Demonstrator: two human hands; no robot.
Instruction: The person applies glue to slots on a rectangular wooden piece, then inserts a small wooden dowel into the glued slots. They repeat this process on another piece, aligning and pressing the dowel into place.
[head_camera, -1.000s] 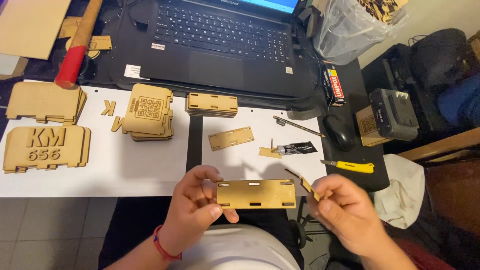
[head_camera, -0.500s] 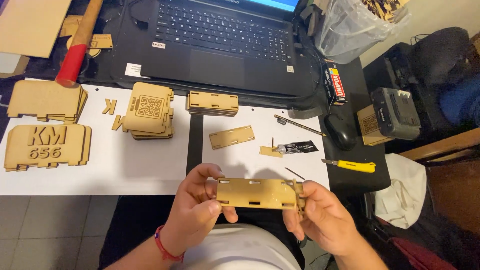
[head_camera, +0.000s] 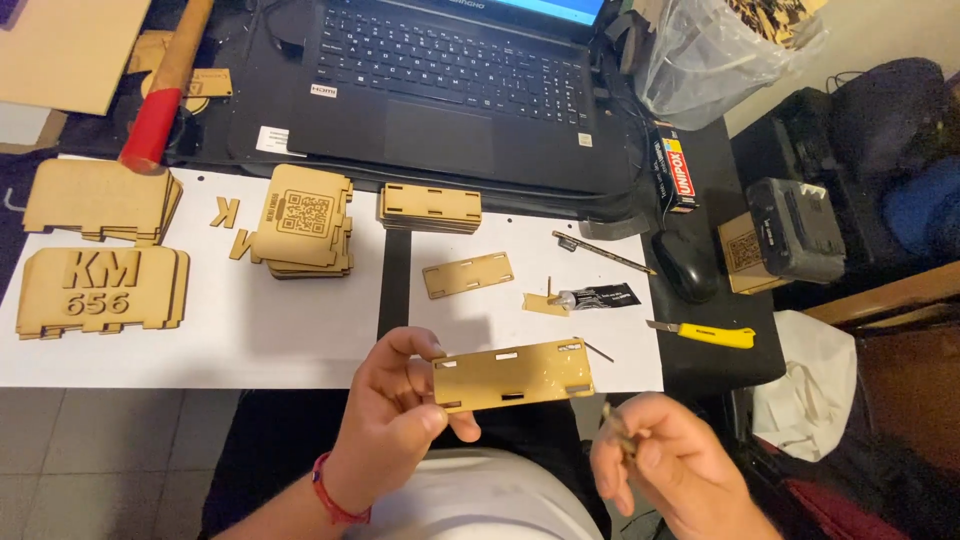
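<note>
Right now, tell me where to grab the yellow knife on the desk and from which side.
Grip the yellow knife across the middle of its handle, coming down from above. It lies flat on the black desk, long and slim, with bare space along both long sides, so fingers fit there. Its thin grey blade end points toward the white sheet; probably stay clear of it.

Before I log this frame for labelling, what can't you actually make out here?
- Thin stick in the right hand: mostly wrapped by the fingers, head view; its kind is unclear.
- Slotted wooden panel: its left end is covered by the left hand.
- Laptop: screen cut off by the top edge.
- Hammer: head cut off by the top edge.
- Small glue tube: too small to tell whether capped.
</note>
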